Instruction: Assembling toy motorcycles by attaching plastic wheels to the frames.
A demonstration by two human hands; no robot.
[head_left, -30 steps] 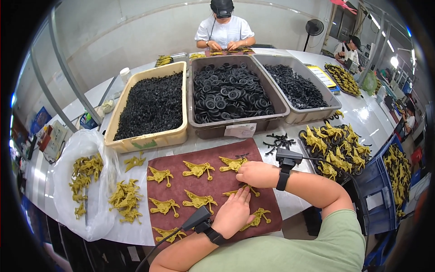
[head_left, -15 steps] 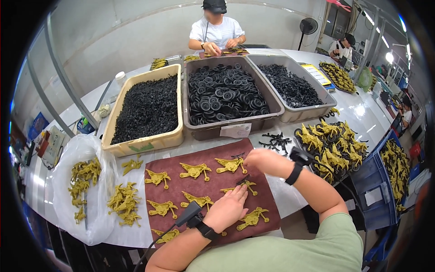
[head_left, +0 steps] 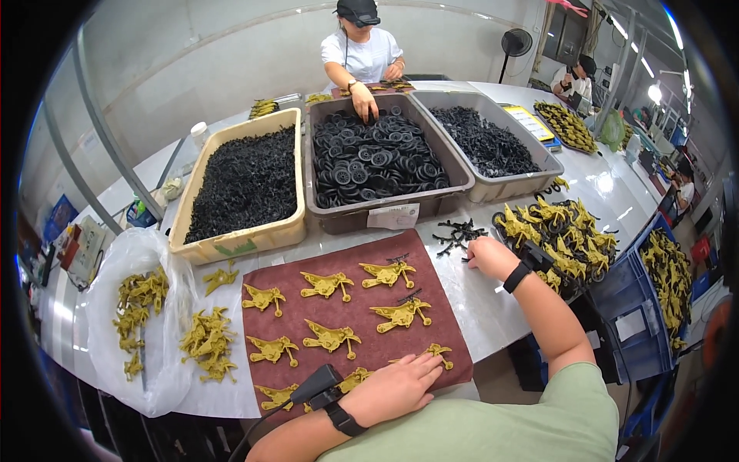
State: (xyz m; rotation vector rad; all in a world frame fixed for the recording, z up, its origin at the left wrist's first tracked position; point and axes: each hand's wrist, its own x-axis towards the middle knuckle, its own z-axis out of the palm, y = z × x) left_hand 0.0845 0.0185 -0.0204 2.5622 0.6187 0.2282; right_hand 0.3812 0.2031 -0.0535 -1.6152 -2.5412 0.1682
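My left hand [head_left: 399, 389] lies flat, fingers stretched out, over a yellow plastic motorcycle-frame-shaped part [head_left: 439, 352] at the mat's right edge; the fingers hide much of that part. Beyond the mat's right edge, my right hand [head_left: 493, 258] has its fingertips pinched on a small black plastic part [head_left: 466, 259], beside a loose pile of black parts [head_left: 456, 233]. Several yellow parts lie in rows on the maroon mat [head_left: 289, 317]. Two of them, the upper right yellow part [head_left: 389, 273] and the yellow part below it [head_left: 400, 314], have black pieces at their upper ends.
Behind the mat stand a cream bin [head_left: 245, 235] of small black pieces, a grey-brown bin [head_left: 431, 206] of black wheels and a grey bin [head_left: 512, 187] of black parts. Yellow-and-black assemblies [head_left: 562, 239] heap at right; a plastic bag [head_left: 108, 331] lies left. A co-worker [head_left: 363, 54] reaches into the wheels.
My right hand has moved from the mat to the black pile at its right. My left hand has slid down to a lower yellow part. The co-worker's hand has reached into the wheel bin.
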